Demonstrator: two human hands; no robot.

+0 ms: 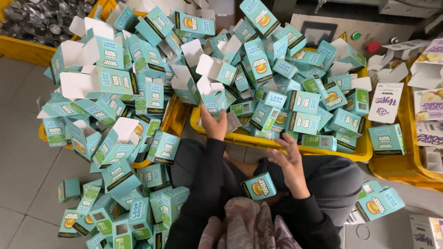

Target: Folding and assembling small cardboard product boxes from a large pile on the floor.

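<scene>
My left hand point(213, 125) reaches forward and grips a small teal carton point(213, 98) with its white flaps open, at the near edge of a big heap of the same cartons. With fingers spread and nothing in it, my right hand point(290, 159) hovers over my lap, just in front of the yellow tray's rim point(258, 139). A closed teal carton point(258, 186) with an orange picture lies on my lap, just left of and below that hand. Dark sleeves cover both arms.
Teal cartons overflow two yellow trays and spill onto the grey floor at left point(115, 203). Another yellow tray point(406, 162) at right holds white and purple cartons. A machine panel point(355, 35) with green and red buttons stands behind. Metal parts point(41, 16) fill a bin at top left.
</scene>
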